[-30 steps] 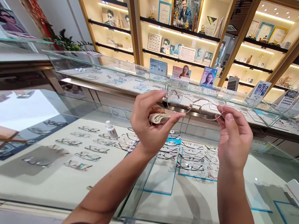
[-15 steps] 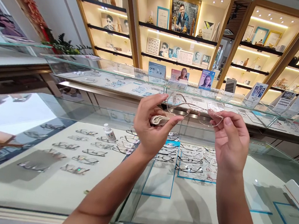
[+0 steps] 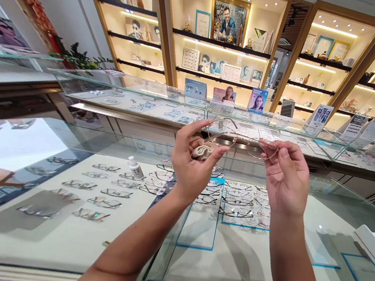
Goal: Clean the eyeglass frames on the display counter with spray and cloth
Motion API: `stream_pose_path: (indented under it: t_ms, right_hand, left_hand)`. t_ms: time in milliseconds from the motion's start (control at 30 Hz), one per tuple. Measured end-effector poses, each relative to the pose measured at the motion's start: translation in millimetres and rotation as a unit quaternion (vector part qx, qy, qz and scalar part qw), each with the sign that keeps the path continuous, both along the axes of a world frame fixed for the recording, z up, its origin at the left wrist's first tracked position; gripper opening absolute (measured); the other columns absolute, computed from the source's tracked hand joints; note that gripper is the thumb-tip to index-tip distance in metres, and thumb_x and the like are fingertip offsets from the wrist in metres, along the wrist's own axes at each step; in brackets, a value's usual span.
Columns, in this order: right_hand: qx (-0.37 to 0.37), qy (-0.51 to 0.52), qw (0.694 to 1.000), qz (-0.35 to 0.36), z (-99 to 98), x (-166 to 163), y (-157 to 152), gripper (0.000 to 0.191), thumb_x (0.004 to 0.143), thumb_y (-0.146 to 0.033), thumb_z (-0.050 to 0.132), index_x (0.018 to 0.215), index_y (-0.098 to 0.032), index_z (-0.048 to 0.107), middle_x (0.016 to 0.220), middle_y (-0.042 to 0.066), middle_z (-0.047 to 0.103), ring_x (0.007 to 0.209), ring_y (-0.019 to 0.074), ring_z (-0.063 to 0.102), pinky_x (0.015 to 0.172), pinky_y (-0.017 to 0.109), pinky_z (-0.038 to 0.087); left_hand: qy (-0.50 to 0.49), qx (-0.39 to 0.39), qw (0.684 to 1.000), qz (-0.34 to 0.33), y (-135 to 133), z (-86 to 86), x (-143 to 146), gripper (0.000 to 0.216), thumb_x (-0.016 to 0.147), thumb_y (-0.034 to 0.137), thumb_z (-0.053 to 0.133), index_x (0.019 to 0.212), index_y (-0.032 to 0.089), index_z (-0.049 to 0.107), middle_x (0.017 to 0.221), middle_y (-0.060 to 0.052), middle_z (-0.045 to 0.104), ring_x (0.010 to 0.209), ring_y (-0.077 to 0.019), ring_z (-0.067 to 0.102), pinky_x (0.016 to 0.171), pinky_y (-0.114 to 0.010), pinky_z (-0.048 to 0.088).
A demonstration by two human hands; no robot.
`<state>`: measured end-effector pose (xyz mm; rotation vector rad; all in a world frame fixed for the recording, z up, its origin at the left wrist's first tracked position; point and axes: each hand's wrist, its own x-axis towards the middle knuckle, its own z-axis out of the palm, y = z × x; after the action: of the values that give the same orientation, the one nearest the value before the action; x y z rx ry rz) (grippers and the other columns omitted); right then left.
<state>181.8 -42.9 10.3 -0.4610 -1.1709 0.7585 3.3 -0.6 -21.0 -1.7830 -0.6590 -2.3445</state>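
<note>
A pair of thin-rimmed eyeglasses [image 3: 242, 139] is held up in front of me, above the glass counter. My right hand [image 3: 287, 180] pinches the right end of the frame between thumb and fingers. At the other end, my left hand [image 3: 191, 164] has its thumb and index finger around the left lens rim, though the exact contact is hard to make out. A folded pale cloth [image 3: 202, 152] is tucked in the curled fingers and palm of my left hand. Below, rows of eyeglasses [image 3: 236, 211] lie in the display counter, partly hidden by my hands.
A small white bottle [image 3: 135, 169] stands on the glass counter [image 3: 205, 270], left of my forearm. More eyeglasses [image 3: 96, 216] lie at left. A white box-like object [image 3: 374, 248] sits at right. Behind are a second glass display case [image 3: 139, 89] and lit shelves [image 3: 220, 42].
The cloth has shifted slightly within my left hand, and that hand has moved a little to the right. My right hand has moved slightly left. Both hands keep the eyeglasses raised.
</note>
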Motion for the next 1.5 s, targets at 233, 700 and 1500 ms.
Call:
stream_pose_path:
  t_ms: [233,700,1500]
  right_hand:
    - [0.009,-0.011,0.999,-0.038,-1.2,2,2,0.018,0.088,-0.044,0.079,0.095,-0.029,0.072,0.096,0.000,0.076,0.099,0.0197,0.075,0.101,0.042,0.061]
    - [-0.031,-0.026,0.999,-0.013,-6.6,2,13,0.019,0.085,-0.044,0.080,0.094,-0.028,0.072,0.098,0.001,0.076,0.100,0.0194,0.071,0.102,0.043,0.057]
    - [0.064,-0.083,0.994,-0.027,-1.6,-3,-5,0.019,0.091,-0.047,0.069,0.090,-0.028,0.072,0.089,0.002,0.073,0.090,0.0209,0.070,0.087,0.041,0.059]
  left_hand:
    - [0.014,0.013,1.000,-0.020,0,-0.5,-2,0.053,0.086,0.039,0.085,0.130,0.024,0.059,0.117,-0.006,0.069,0.094,-0.0169,0.073,0.060,-0.025,0.057]
    - [-0.020,0.048,0.998,-0.040,-6,-1.1,2,0.053,0.084,0.036,0.085,0.126,0.024,0.055,0.103,-0.003,0.073,0.069,-0.0102,0.069,0.048,-0.020,0.047]
    - [-0.049,-0.147,0.951,-0.266,13,-6.9,-12,0.050,0.088,0.058,0.076,0.125,0.030,0.058,0.099,-0.003,0.072,0.048,-0.0046,0.050,0.038,-0.019,0.037]
